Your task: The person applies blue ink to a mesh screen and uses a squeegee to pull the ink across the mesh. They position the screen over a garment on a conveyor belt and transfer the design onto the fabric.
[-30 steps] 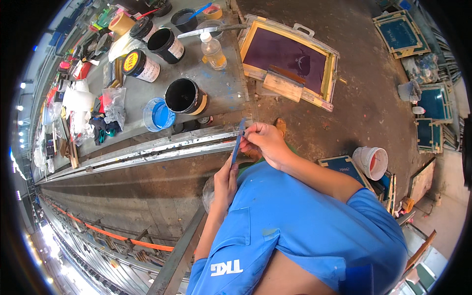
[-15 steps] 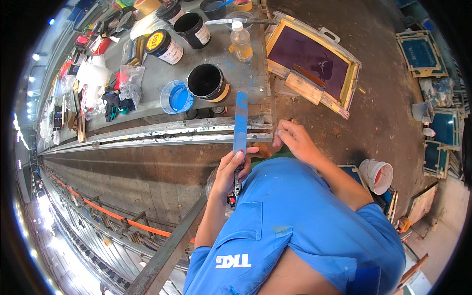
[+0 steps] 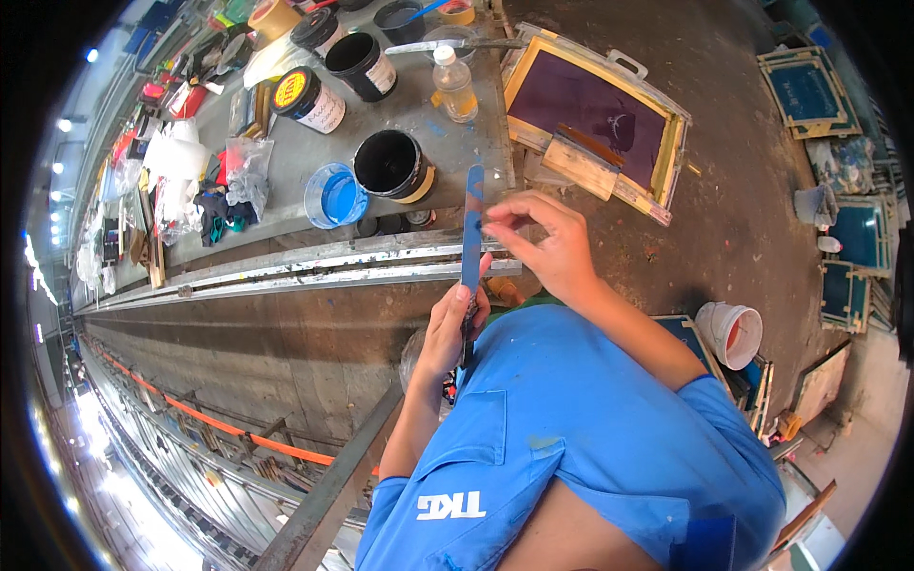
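Observation:
Upright in my left hand (image 3: 446,329), an ink spatula (image 3: 471,249) with a long flat blade smeared in blue is gripped by its dark handle. My right hand (image 3: 560,249) is bent beside the blade, thumb and fingers pinched together at its right edge. Whether something small sits between those fingertips is hidden. Beyond the spatula, on the grey table (image 3: 286,190), stand a clear plastic cup (image 3: 322,215) of blue ink and an open black tub (image 3: 415,181) with a dark inside.
A clear bottle (image 3: 457,95), another open black tub (image 3: 367,74) and a lidded tub (image 3: 324,111) stand farther back. Right of the table is a printing screen (image 3: 581,100) with a wooden squeegee (image 3: 579,168) on it. A white bucket (image 3: 731,335) stands at right.
My right hand has moved up and left to the blade, its fingertips now pinched at the edge. The spatula has turned slightly, its blade seen narrower.

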A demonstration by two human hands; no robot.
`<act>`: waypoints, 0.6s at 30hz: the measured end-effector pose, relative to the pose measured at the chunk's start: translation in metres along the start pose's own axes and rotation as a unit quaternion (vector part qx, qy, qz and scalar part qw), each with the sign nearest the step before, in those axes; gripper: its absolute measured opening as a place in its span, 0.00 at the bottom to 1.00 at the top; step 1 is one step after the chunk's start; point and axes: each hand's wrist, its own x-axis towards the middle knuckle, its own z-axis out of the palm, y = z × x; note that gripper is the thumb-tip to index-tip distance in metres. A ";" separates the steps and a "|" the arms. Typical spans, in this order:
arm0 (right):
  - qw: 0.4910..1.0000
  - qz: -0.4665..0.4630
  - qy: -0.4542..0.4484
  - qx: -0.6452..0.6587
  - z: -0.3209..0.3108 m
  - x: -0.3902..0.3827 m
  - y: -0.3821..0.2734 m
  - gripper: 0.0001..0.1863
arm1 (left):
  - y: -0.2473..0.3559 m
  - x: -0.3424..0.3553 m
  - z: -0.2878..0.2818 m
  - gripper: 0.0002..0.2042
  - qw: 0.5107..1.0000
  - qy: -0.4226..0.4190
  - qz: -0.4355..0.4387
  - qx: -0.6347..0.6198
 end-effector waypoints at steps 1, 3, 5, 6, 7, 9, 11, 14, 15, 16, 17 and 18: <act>1.000 0.000 0.006 0.017 0.004 0.003 -0.003 0.11 | -0.001 0.001 0.002 0.32 1.000 0.001 0.006 0.013; 1.000 -0.002 0.007 0.018 0.004 0.007 -0.006 0.10 | -0.003 -0.001 0.002 0.32 1.000 0.004 0.009 0.021; 1.000 -0.012 0.004 0.007 0.002 0.009 -0.007 0.09 | 0.003 -0.002 0.007 0.32 0.999 0.008 0.017 0.044; 1.000 -0.021 -0.002 -0.004 -0.001 0.010 -0.007 0.09 | 0.006 -0.003 0.009 0.32 0.998 0.014 0.021 0.056; 0.999 -0.030 -0.008 -0.014 -0.003 0.011 -0.008 0.09 | 0.005 -0.004 0.008 0.32 0.997 0.003 0.028 0.067; 0.999 -0.023 -0.013 -0.020 -0.006 0.011 -0.015 0.07 | 0.003 -0.004 0.005 0.32 0.995 -0.018 0.042 0.091; 0.999 -0.030 -0.027 -0.032 -0.008 0.012 -0.019 0.05 | 0.008 -0.009 0.011 0.30 0.995 0.009 0.027 0.098; 0.996 -0.046 -0.054 -0.053 -0.012 0.012 -0.019 0.05 | 0.004 -0.012 0.018 0.26 0.993 0.044 0.030 0.109; 0.996 -0.044 -0.060 -0.054 -0.013 0.012 -0.019 0.05 | 0.002 -0.012 0.019 0.25 0.992 0.054 0.036 0.112; 0.996 -0.041 -0.065 -0.055 -0.013 0.013 -0.018 0.05 | 0.002 -0.012 0.020 0.23 0.991 0.056 0.036 0.119; 0.996 -0.027 -0.067 -0.049 -0.014 0.012 -0.018 0.05 | 0.003 -0.012 0.020 0.22 0.990 0.059 0.036 0.126; 0.997 -0.014 -0.068 -0.044 -0.014 0.012 -0.018 0.05 | 0.004 -0.012 0.021 0.22 0.989 0.058 0.039 0.132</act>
